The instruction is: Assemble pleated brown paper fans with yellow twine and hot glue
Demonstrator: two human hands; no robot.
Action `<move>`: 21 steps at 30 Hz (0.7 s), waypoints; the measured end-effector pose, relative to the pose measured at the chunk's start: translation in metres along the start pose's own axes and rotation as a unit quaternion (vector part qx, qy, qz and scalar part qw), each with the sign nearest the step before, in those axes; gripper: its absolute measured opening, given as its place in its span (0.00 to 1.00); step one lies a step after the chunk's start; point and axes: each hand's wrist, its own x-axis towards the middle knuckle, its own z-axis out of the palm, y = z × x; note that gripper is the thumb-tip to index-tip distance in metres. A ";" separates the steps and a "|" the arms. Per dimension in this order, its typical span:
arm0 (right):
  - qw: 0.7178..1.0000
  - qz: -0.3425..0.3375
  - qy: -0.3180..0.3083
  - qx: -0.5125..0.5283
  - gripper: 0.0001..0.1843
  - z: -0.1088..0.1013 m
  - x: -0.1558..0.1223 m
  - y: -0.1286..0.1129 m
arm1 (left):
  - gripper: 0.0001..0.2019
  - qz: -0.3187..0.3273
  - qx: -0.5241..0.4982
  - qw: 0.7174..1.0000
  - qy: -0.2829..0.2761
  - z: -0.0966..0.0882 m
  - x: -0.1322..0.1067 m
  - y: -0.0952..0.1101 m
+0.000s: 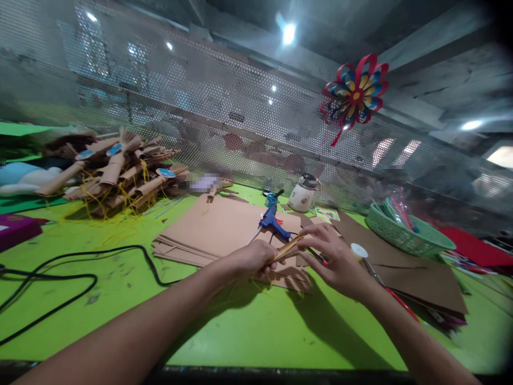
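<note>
My left hand [260, 256] is closed around a narrow strip of pleated brown paper [289, 248], held above the front of the green table. At the strip's right end, my right hand [331, 256] has its thumb and fingers on either side of the pleats. Thin yellow string hangs below the left hand. Just beyond both hands, a blue glue gun [274, 222] rests on a stack of brown paper sheets [212, 224]. Scissors with red handles [395, 299] lie partly behind my right forearm, near a small white spool [359, 250].
A heap of rolled brown paper pieces with yellow strings [120, 171] fills the back left. A black cable [120, 248] curls across the left side. Behind the glue gun stands a white jug [302, 193]. To the right are a green basket [409, 235] and darker brown sheets [420, 272].
</note>
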 end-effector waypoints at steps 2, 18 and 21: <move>1.000 0.006 -0.018 -0.005 0.09 0.003 -0.002 -0.004 | 0.09 0.009 0.017 1.000 -0.006 -0.001 0.001 -0.001; 0.998 0.023 0.046 0.021 0.10 0.007 -0.005 0.001 | 0.13 0.028 0.055 0.998 -0.019 0.005 -0.008 0.009; 0.999 0.021 0.027 0.016 0.12 0.007 -0.007 0.005 | 0.12 0.030 0.066 0.997 -0.017 0.003 -0.006 0.006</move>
